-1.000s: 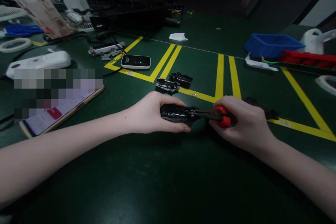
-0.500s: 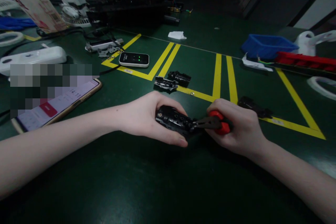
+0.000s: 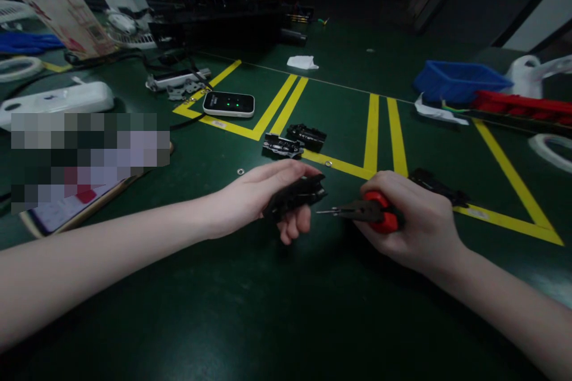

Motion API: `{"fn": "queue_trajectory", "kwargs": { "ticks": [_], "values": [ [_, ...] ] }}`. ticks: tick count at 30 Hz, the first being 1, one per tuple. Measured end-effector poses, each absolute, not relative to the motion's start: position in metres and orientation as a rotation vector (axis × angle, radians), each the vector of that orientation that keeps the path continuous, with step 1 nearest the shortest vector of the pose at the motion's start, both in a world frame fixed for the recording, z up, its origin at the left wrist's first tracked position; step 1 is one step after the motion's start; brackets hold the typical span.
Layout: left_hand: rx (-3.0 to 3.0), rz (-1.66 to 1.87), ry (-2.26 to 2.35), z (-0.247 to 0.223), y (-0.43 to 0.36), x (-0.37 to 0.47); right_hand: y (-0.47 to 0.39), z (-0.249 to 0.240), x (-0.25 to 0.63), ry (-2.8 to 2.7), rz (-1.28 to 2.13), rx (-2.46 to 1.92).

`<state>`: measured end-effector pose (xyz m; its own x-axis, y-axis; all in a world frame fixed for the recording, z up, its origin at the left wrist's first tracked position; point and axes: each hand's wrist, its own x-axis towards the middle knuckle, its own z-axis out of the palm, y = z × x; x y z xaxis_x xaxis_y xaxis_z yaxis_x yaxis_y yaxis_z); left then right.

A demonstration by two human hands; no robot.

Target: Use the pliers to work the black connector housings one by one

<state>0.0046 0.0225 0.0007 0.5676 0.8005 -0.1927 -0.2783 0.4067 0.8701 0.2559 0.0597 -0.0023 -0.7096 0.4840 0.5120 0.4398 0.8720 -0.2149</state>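
Observation:
My left hand (image 3: 263, 195) is closed around a black plastic housing part (image 3: 292, 196), which is tilted with its edge toward me, fingers curled beneath it. In my right hand (image 3: 415, 220) is a pair of red-handled needle-nose pliers (image 3: 357, 211). Their jaws point left and stop short of the housing part, with a small gap between. Beyond my left hand lie two more black housing parts, one with its inside up (image 3: 282, 145) and one behind it (image 3: 307, 136). Small metal rings lie on the green table, one by my left wrist (image 3: 241, 171) and one on the yellow tape (image 3: 328, 164).
A phone (image 3: 89, 199) lies left of my forearm, partly pixelated. Farther back stands a small device with green lights (image 3: 229, 104). A dark housing part (image 3: 438, 186) lies beyond my right hand. At the back right are a blue bin (image 3: 460, 82) and a tape roll (image 3: 552, 153).
The pliers have drawn away from the housing part toward the right. My left hand has turned the part over onto its edge. A metal ring now shows by my left wrist.

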Motion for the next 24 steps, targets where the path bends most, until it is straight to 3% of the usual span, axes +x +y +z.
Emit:
{"fn": "queue_trajectory", "kwargs": {
  "ticks": [13,20,24],
  "values": [
    [0.588,0.571,0.622,0.007,0.016,0.005,0.060,-0.005,0.259,-2.473,0.063,-0.672],
    [0.997,0.730,0.844,0.008,0.025,-0.001,0.058,-0.001,0.259,-2.470,0.056,-0.669],
    [0.912,0.683,0.841,0.014,0.027,-0.005,0.058,-0.002,0.260,-2.479,0.060,-0.682]
  ]
}}
